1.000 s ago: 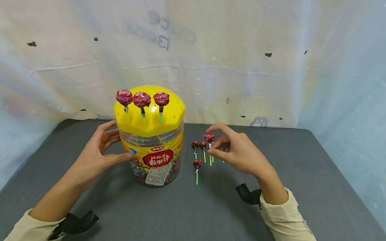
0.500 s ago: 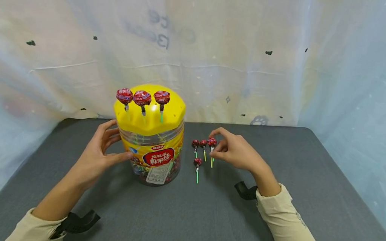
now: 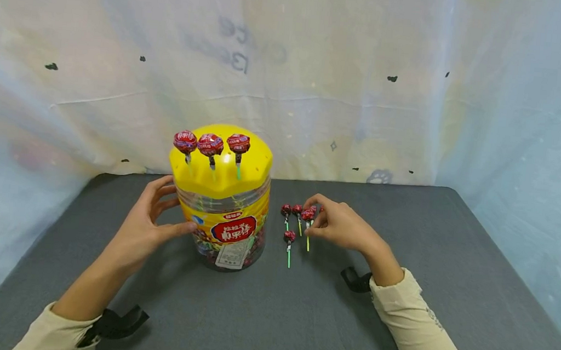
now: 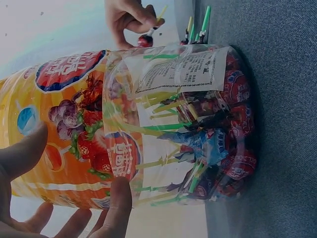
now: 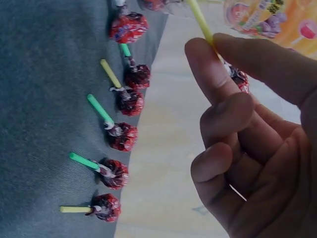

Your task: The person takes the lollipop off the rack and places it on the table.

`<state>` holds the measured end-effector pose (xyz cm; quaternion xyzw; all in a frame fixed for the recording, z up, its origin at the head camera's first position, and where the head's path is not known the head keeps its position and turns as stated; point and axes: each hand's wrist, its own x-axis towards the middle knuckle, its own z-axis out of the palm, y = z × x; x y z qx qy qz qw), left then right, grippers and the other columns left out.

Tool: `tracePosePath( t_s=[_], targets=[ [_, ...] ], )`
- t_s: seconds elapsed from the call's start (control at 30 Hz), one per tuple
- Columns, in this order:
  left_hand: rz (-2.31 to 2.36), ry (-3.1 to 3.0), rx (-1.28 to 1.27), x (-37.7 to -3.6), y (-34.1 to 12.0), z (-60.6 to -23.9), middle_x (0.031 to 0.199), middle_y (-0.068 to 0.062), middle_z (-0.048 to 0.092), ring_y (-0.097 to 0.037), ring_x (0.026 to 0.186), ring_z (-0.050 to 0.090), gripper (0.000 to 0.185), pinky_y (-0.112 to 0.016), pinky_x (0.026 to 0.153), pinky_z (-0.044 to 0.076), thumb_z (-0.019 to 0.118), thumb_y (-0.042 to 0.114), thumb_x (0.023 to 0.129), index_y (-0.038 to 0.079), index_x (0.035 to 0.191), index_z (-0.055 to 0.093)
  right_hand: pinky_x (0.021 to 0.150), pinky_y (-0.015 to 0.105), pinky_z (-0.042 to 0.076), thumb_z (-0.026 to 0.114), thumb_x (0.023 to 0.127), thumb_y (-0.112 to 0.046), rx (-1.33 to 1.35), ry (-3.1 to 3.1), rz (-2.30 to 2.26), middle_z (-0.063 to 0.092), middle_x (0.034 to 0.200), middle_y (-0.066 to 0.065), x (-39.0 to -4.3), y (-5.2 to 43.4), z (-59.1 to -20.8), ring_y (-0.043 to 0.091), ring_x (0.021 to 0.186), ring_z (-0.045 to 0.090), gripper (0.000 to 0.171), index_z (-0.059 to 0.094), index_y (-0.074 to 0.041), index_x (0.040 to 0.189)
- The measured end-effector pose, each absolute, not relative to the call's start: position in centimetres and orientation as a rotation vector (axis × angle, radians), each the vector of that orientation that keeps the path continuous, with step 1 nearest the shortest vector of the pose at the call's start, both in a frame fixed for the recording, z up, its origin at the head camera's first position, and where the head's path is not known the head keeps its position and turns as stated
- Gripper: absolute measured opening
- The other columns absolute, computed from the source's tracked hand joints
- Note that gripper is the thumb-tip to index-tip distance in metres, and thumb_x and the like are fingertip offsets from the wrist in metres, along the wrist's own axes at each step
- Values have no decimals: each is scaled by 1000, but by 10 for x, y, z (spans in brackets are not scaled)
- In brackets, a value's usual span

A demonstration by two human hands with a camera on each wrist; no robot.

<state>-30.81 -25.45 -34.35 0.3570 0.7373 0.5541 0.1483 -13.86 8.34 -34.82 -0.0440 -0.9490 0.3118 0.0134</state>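
Since a second ago, the right hand (image 3: 340, 227) has been lowered toward the table (image 3: 450, 276). A lollipop (image 3: 308, 215) is pinched by its stick, right of the candy jar (image 3: 220, 214). The jar's left side is touched by the spread left hand (image 3: 145, 230).
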Motion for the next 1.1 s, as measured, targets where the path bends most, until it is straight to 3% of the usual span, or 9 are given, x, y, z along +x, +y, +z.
tracePosePath(
  t_s=[0.17, 0.27, 0.3, 0.4, 0.5, 0.53, 0.63, 1.1],
  targets=[
    [1601, 2115, 1022, -308, -255, -344, 157, -13, 26, -37, 141, 31, 90, -62, 103, 42, 77, 17, 88, 30, 156, 19, 69, 30, 51, 76, 89, -18, -123, -2994, 955, 74, 84, -7, -141, 82, -352, 6, 74, 65, 44, 54, -14, 126],
    [1606, 2119, 1023, -309, -255, -344, 156, -13, 27, -37, 140, 32, 90, -62, 102, 43, 77, 17, 88, 30, 156, 19, 74, 35, 52, 76, 89, -19, -128, -3022, 964, 75, 83, -7, -141, 80, -353, 5, 76, 66, 43, 54, -14, 126],
    [1607, 2120, 1020, -308, -255, -343, 156, -13, 27, -37, 140, 32, 90, -61, 102, 43, 77, 17, 88, 30, 156, 19, 84, 39, 53, 75, 89, -19, -130, -3031, 966, 75, 83, -7, -141, 80, -354, 5, 77, 66, 42, 54, -14, 125],
    [1605, 2119, 1012, -308, -254, -344, 157, -13, 26, -37, 141, 32, 90, -62, 102, 42, 77, 17, 88, 30, 156, 19, 87, 43, 53, 75, 89, -18, -140, -3055, 979, 75, 82, -8, -141, 78, -356, 5, 77, 67, 42, 54, -12, 125],
    [1603, 2118, 1007, -307, -254, -344, 157, -13, 26, -38, 141, 31, 90, -63, 102, 42, 77, 17, 88, 29, 156, 19, 83, 38, 54, 76, 89, -17, -145, -3068, 982, 75, 82, -7, -142, 77, -360, 5, 76, 67, 44, 55, -10, 126],
    [1602, 2121, 1007, -307, -254, -344, 157, -14, 26, -38, 141, 32, 90, -62, 102, 43, 77, 18, 88, 29, 156, 19, 74, 34, 53, 76, 88, -17, -148, -3071, 984, 74, 82, -7, -143, 77, -361, 5, 75, 67, 45, 55, -10, 127],
    [1606, 2129, 1015, -307, -253, -344, 157, -14, 27, -38, 140, 32, 90, -61, 101, 44, 77, 17, 88, 29, 156, 20, 72, 29, 52, 76, 88, -16, -158, -3076, 989, 74, 81, -7, -144, 76, -364, 6, 75, 67, 46, 55, -9, 128],
    [1590, 2154, 1009, -308, -254, -344, 157, -13, 28, -37, 140, 34, 92, -56, 100, 46, 78, 18, 87, 30, 156, 20, 68, 28, 51, 78, 86, -15, -222, -3123, 954, 74, 81, -4, -150, 77, -376, 6, 72, 65, 44, 57, -9, 125]
  ],
)
